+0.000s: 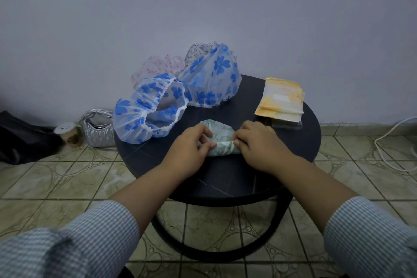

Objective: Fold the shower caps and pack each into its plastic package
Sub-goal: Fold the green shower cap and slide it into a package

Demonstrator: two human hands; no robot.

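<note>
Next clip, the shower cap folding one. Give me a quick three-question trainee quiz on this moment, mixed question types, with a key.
1. True or false: the left hand and the right hand both grip the green-patterned cap.
2. Where does the stack of yellow packages lie on the round dark table?
A. far right
B. near left
C. centre
3. Fill in: the open cap with blue flowers overhangs the table's ___ edge.

Key: 1 true; 2 A; 3 left.
</note>
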